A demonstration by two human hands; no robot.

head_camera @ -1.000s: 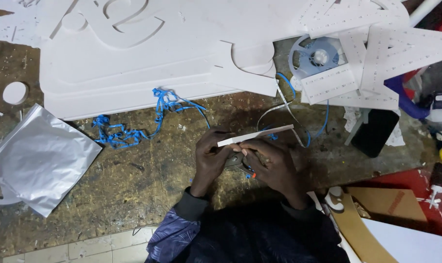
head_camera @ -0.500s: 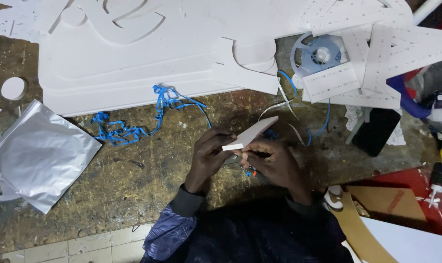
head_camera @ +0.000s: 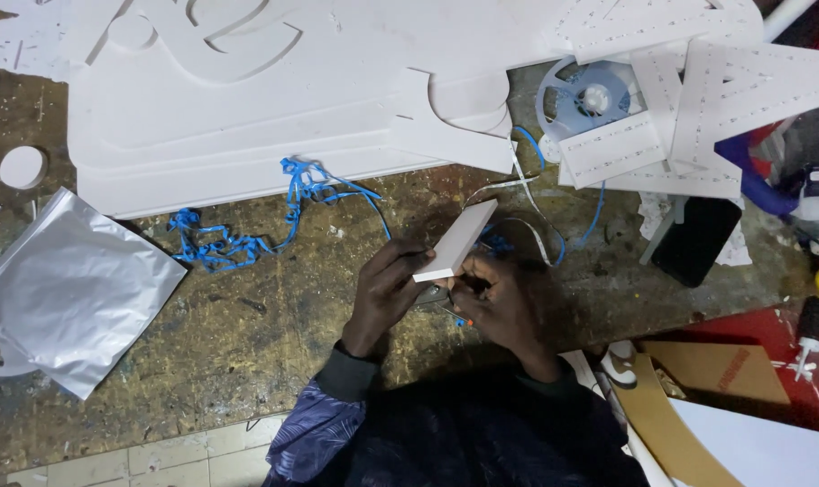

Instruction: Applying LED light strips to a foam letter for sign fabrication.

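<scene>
Two hands at work over the worn table [head_camera: 247, 343]. Far left of the left grip, a silver foil bag [head_camera: 67, 289]; nearer, a tangle of blue strip [head_camera: 238, 239]. Left hand [head_camera: 387, 293] closed on the near end of a white strip piece [head_camera: 457, 240], tilted up and away. Just right, touching the piece's underside, right hand [head_camera: 504, 302] pinched narrow on a small tool with an orange tip [head_camera: 459, 317]. Beyond, white cut foam sheets [head_camera: 274, 99]; further right, a reel [head_camera: 594, 97] and a black phone [head_camera: 698, 239].
</scene>
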